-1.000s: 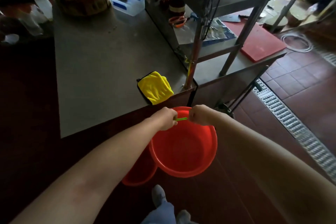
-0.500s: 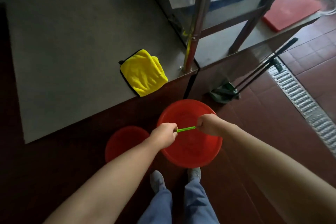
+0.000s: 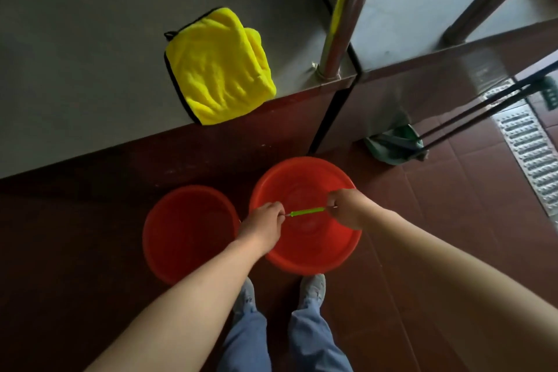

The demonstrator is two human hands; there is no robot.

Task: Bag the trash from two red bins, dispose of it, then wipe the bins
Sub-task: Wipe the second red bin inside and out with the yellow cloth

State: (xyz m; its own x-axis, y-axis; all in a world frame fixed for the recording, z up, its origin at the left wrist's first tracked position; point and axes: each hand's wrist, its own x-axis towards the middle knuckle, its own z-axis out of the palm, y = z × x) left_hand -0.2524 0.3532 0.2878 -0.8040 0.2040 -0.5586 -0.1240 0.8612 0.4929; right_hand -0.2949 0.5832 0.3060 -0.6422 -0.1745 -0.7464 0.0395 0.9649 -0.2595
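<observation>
Green handle [image 3: 305, 212] gripped between left hand [image 3: 262, 225] and right hand [image 3: 347, 208]

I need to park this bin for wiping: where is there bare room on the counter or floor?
The grey counter is bare left of the yellow cloth. Tiled floor is open between the right red bin and the drain grate. Crowded: left red bin close beside it, shoes behind, mop head beyond.

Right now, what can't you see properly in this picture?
All in the head view:
1. Inside of the left red bin: too dark to tell if it is clean or dirty.
2. Fingertips on the green handle: hidden behind the backs of the left hand and right hand.
3. The mop: its poles are cut off by the right edge.
</observation>
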